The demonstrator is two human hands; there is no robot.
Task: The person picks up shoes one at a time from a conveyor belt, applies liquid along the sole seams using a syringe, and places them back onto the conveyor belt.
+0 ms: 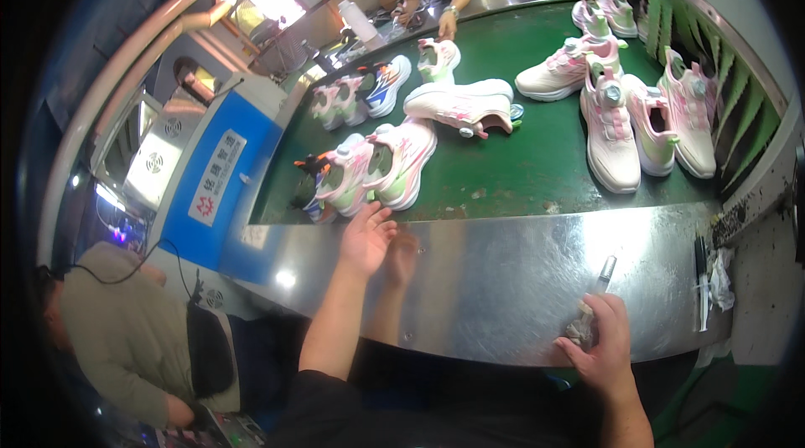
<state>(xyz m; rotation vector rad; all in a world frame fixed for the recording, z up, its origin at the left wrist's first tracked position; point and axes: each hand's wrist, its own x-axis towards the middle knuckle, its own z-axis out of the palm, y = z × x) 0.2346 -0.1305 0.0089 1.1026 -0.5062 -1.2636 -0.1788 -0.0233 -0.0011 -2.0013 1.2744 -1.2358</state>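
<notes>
My left hand (366,238) is open, fingers spread, just in front of a pink and cream sneaker (401,165) on the green conveyor belt. Its fingertips are close to the shoe's toe; I cannot tell whether they touch. My right hand (605,339) is closed above the steel ledge. Within its grip is a grey, crumpled-looking lump (579,328). A slim, clear-and-grey syringe-like tool (605,270) sticks out beyond the fingers, and its lower part is hidden. Beside the left sneaker stand another pink one (345,180) and a dark, orange and blue shoe (312,195).
Several pink and cream sneakers (610,134) stand on the belt's right side. One sneaker (463,104) lies on its side midway. The steel ledge (486,280) holds thin pens (702,280) and crumpled plastic (721,279). A co-worker's hand (448,25) reaches a far shoe (438,61). Another person (126,331) is at left.
</notes>
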